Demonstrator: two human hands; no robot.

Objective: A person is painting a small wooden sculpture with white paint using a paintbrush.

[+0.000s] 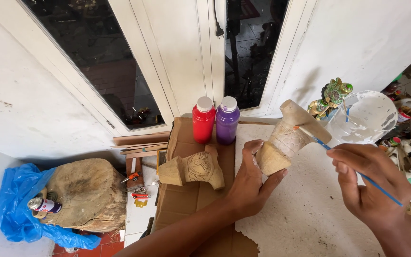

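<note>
Carved wooden figure (pixel 288 138) gripped at lower end by left hand (pixel 253 178), lifted above white table (pixel 305 209). Thin blue paintbrush (pixel 353 170) pinched in right hand (pixel 372 183), tip touching carving. Wood judged rigid, moderately light; plain base is best held, carved relief avoided.

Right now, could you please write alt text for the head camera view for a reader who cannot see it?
The left hand holds up a carved wooden piece while the right hand touches a thin blue paintbrush to it. Behind stand a red bottle and a purple bottle on cardboard.
</note>
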